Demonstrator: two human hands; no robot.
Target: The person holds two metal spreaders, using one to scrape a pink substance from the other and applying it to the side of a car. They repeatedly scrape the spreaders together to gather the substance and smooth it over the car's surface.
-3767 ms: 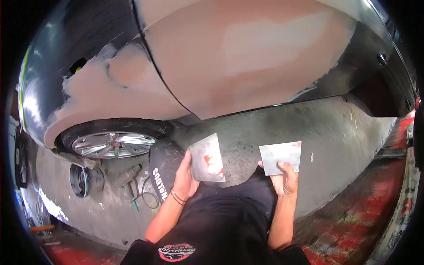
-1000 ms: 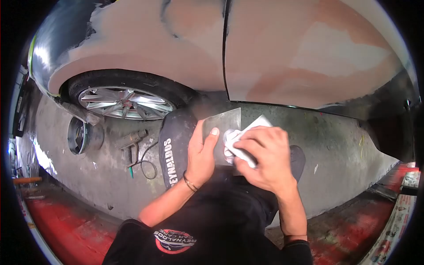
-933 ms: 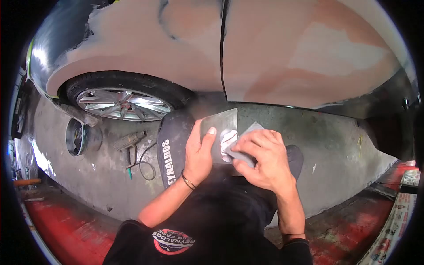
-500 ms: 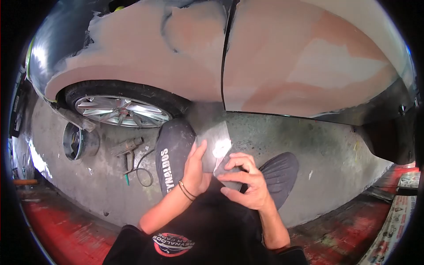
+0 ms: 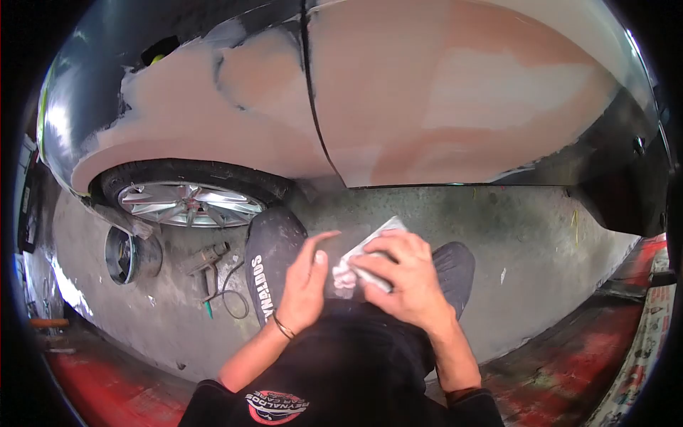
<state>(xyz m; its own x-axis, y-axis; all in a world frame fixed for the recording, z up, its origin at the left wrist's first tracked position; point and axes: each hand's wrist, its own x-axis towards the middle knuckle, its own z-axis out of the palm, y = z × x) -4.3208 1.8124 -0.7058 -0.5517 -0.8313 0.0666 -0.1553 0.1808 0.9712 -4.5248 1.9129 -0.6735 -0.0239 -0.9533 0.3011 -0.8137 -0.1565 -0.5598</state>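
My right hand (image 5: 402, 270) grips a pale grey flat piece (image 5: 371, 235), tilted so that its far end points up and to the right. A whitish-pink, crumpled-looking lump (image 5: 344, 279) shows at its near left end, just by my fingertips; I cannot make out its material. My left hand (image 5: 306, 281) is beside it on the left, fingers stretched out and thumb apart, holding nothing that I can see. Ahead of both hands stands a car body panel (image 5: 263, 135) coated in patchy pinkish-beige filler, with a similarly coated door (image 5: 398, 107) to its right.
A tyre with a silver wheel (image 5: 188, 203) sits under the panel at left. On the concrete floor (image 5: 512, 285) lie a heat-gun-like tool (image 5: 206, 267) with a cord and an open metal cylinder (image 5: 135, 256). My bent knees (image 5: 274, 242) flank my hands. Red-stained flooring (image 5: 114, 377) runs behind.
My left hand has let go of the shiny flat sheet and opened. My right hand has turned and now grips a pale flat piece. The view has shifted slightly right.
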